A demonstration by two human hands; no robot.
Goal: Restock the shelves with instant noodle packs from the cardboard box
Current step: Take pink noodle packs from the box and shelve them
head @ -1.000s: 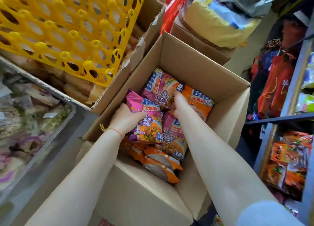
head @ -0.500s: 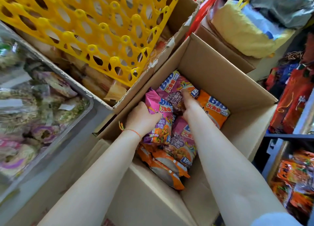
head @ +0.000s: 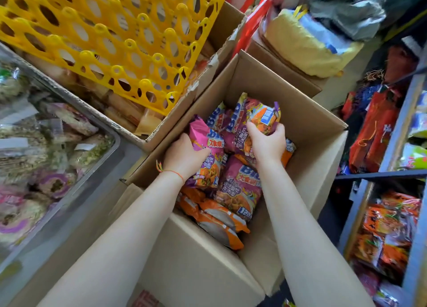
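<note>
Both hands are down in the cardboard box (head: 272, 82), which still holds a good pile of noodle packs. Left hand (head: 183, 155) has its fingers curled over a pink pack (head: 204, 145) by the box's left wall. Right hand (head: 268, 142) grips a purple pack (head: 258, 116) near the far wall, tilted up w/ its top end clear of the pile.

Doing the step well, as I judge it: grip each pack across the middle, not by the crimped end, so the noodle block inside doesn't crack. Lift straight up past the box rim, then swing right to the shelves (head: 402, 126), where orange packs (head: 388, 223) already sit on the lower level. 1 pack per hand is fine; squeezing more in risks a drop.

Hard to make out:
- Fingertips of both hands are tucked under or behind the packs, so grip depth is unclear.
- How many layers lie under the top packs can't be told.
- Shelves are cut off at the right edge; free space there isn't visible.
- The yellow crate (head: 111, 36) covers most of the next box's contents.
</note>
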